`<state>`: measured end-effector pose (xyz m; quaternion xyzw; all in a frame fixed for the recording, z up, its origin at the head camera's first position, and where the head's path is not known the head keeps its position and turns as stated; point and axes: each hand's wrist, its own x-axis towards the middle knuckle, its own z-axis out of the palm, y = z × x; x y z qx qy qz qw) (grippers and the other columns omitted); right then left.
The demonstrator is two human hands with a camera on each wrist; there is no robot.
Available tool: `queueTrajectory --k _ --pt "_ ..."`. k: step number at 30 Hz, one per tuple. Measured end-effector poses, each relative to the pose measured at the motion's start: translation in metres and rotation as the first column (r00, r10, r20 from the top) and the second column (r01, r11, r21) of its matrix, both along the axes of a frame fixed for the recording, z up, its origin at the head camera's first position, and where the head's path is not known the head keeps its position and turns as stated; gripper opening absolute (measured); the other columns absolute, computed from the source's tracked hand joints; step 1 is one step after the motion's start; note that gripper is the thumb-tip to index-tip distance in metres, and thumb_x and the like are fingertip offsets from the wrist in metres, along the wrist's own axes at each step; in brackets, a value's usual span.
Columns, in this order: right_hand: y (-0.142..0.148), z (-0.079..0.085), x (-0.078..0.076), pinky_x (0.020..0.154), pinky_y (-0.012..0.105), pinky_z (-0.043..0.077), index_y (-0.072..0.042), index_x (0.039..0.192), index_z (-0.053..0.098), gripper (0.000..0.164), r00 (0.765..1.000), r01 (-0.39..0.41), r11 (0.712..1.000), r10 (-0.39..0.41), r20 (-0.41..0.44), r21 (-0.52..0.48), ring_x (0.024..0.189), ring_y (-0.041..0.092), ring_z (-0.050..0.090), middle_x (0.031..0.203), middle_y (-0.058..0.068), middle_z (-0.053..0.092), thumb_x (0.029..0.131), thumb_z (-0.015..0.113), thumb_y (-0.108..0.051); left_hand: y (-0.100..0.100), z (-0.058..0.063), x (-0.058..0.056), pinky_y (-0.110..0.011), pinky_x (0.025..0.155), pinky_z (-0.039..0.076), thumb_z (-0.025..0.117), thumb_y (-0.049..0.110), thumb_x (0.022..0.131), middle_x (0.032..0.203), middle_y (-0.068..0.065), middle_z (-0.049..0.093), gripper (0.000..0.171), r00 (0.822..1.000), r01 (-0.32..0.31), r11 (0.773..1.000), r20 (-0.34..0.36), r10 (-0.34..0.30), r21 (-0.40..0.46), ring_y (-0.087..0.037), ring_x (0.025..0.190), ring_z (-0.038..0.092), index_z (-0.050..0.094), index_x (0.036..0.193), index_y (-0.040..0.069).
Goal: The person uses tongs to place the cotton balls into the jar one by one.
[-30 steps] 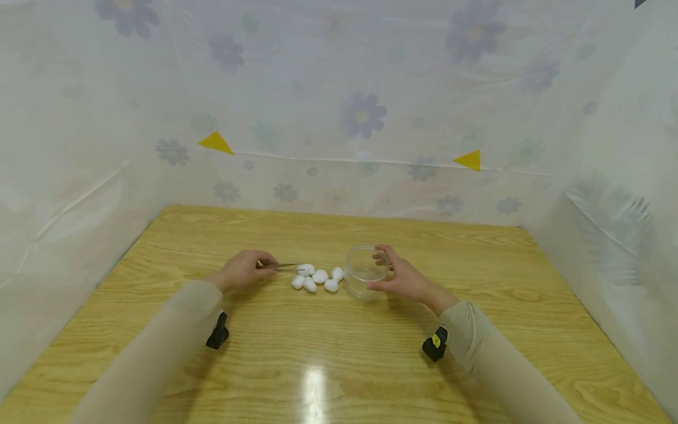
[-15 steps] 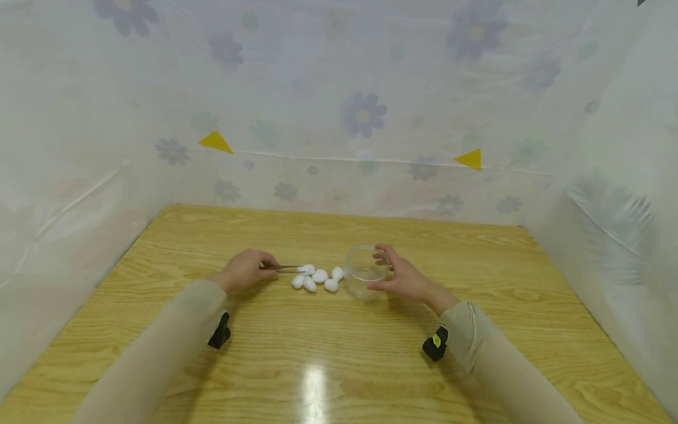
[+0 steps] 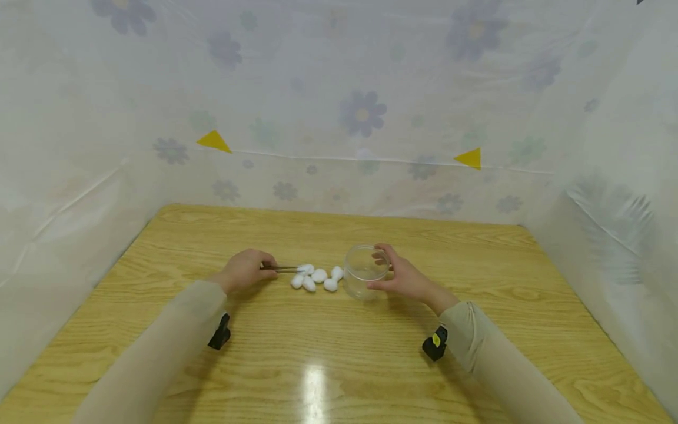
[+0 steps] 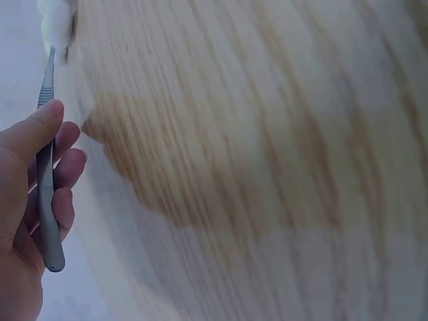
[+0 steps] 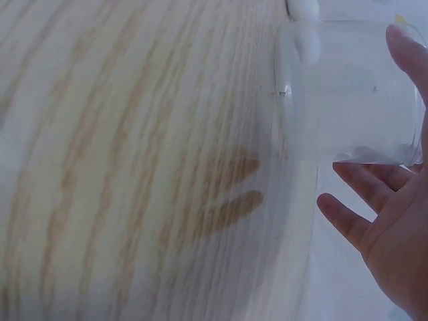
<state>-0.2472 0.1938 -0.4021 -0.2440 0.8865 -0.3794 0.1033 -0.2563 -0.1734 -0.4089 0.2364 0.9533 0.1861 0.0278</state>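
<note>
A clock face centred on white cotton balls [image 3: 319,275] lying on a wood-grain table [image 3: 339,359], as seen from the head camera. At nine o'clock, the left hand [image 3: 245,272] pinches metal tweezers [image 4: 49,227] between thumb and fingers, their tips at the leftmost part of the cluster. At three o'clock, just beside the balls, stands an upright clear jar [image 3: 360,285]; the right hand [image 3: 410,280] grips its side, thumb and fingers spread around it. At four o'clock, a black wrist device [image 3: 435,348] bears a yellow mark, too small to read. Yellow triangles [image 3: 468,159] sit at eleven and two o'clock.
</note>
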Motion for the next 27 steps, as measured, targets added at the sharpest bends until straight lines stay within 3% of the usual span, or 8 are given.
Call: queueTrajectory --k 6,15,27 --pt "0.0 -0.001 -0.001 0.1 0.056 0.038 -0.01 0.146 0.02 0.084 1.0 -0.003 1.0 0.003 -0.006 -0.002 0.129 0.038 0.042 0.144 0.02 0.039 0.083 0.071 -0.033 -0.001 -0.002 0.002 -0.039 0.075 0.052 0.065 0.02 0.088 0.09 -0.004 0.07 0.012 0.999 0.005 1.0 -0.034 -0.004 0.014 -0.021 0.083 0.065 0.071 0.093 0.011" --pt "0.001 -0.001 0.0 0.1 0.055 0.039 -0.012 0.146 0.019 0.087 1.0 0.011 1.0 -0.011 -0.006 0.007 0.13 0.036 0.042 0.144 0.018 0.039 0.081 0.072 -0.037 -0.002 0.001 0.003 -0.038 0.073 0.052 0.065 0.02 0.088 0.092 -0.004 0.07 0.015 0.999 -0.047 0.996 0.007 0.047 0.072 -0.019 0.082 0.064 0.072 0.097 0.011" --pt "0.0 0.002 0.001 0.101 0.056 0.038 -0.01 0.147 0.019 0.085 1.0 0.004 1.0 -0.004 0.002 0.003 0.129 0.037 0.041 0.144 0.019 0.038 0.084 0.071 -0.033 -0.004 0.009 0.0 -0.03 0.06 0.05 0.064 0.018 0.089 0.087 -0.005 0.07 0.014 0.999 -0.046 0.994 -0.02 0.048 0.103 -0.01 0.065 0.06 0.071 0.095 0.009"
